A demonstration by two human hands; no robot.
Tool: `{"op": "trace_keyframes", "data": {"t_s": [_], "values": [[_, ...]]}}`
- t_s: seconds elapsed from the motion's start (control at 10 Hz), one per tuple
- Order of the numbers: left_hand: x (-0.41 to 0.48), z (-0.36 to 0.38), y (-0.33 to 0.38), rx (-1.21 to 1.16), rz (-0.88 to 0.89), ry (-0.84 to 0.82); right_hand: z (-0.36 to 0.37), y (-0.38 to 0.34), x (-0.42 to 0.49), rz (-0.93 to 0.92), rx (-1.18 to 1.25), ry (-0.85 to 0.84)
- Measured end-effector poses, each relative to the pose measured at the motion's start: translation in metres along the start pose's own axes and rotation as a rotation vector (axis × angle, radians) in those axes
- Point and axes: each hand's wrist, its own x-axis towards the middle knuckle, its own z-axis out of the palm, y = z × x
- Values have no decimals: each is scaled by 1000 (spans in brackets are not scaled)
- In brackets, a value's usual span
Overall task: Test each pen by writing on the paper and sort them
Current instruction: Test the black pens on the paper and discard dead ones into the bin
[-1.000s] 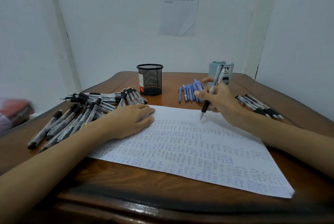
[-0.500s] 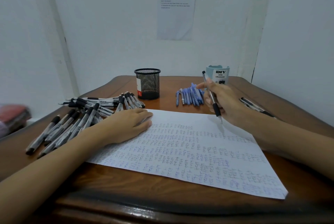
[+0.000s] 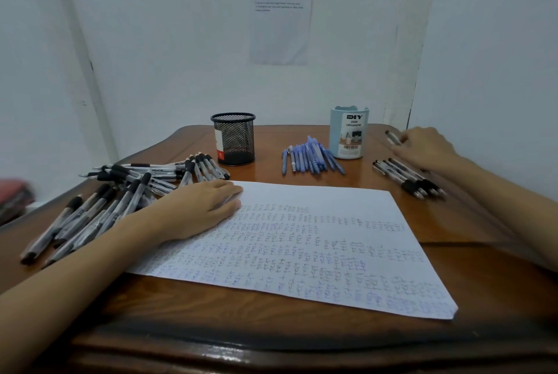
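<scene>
The right hand (image 3: 425, 148) has left the paper (image 3: 302, 253), where half a second ago it hung over the writing with the pen's tip pointing down, and it is now out near the table's (image 3: 302, 331) far right corner. The view has also tipped slightly upward. The hand's fingers look closed around one black pen (image 3: 392, 137), whose end pokes out beyond them, though motion blur softens the grip. The left hand (image 3: 202, 209) lies flat and open, palm down on the paper's far left corner, pinning the sheet, which sits across the middle of the table toward its near edge. I judge the tested pen is about to join the sorted row (image 3: 407, 176) by the right edge. If it is dropped rather than laid down, it could knock those round barrels and send them rolling toward that edge. It could also come to rest apart from the row and muddle the sort. There is one sheet for testing and one printed notice (image 3: 280, 14) on the wall. Two holders stand along the far edge, a black mesh cup (image 3: 234, 139) and a pale blue desk organizer (image 3: 348, 135). About ten blue pens (image 3: 311, 157) lie between them. The sorted row has roughly six black pens, and the untested heap (image 3: 120, 192) at the left edge has well over twenty, too overlapped to count exactly.
</scene>
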Motion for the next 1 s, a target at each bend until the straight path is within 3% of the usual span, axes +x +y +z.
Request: {"op": "trace_keyframes", "data": {"t_s": [0.2, 0.4, 0.5, 0.7, 1.0], "values": [[1, 0, 1, 2, -2, -1, 6, 31, 7, 86, -212, -129], [1, 0, -1, 4, 0, 2, 8, 33, 8, 71, -244, -100], [1, 1, -2, 1, 6, 9, 6, 27, 7, 47, -246, 3], [3, 2, -4, 4, 10, 17, 0, -19, -4, -95, -65, 105], [-5, -4, 4, 48, 30, 183, 39, -153, -11, -525, 164, -164]]}}
